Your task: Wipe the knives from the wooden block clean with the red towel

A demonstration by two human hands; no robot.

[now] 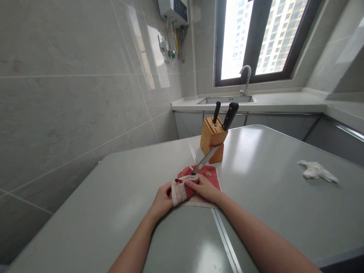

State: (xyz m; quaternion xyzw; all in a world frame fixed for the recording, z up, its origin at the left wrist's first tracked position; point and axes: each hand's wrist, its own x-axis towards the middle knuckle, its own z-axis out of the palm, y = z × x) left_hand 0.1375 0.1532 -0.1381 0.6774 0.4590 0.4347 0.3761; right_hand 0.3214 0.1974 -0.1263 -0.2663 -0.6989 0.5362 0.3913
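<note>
A knife (207, 158) slants up and to the right, its bare blade reaching toward the wooden knife block (211, 137). Its handle end is mostly hidden in a red and white towel (210, 173), part of which lies spread on the table. My left hand (162, 201) closes on the folded left end of the towel. From the right, my right hand (205, 188) grips the towel near the base of the blade, thumb on top; its other fingers are largely hidden. Two black-handled knives (230, 116) stand in the block's slots.
The light grey table (136, 178) has a metal strip (224, 235) across it. A crumpled white cloth or tissue (317, 170) lies at the right. Behind the table are a counter with a sink (227, 99), a faucet (247, 77) and a window. A tiled wall rises at the left.
</note>
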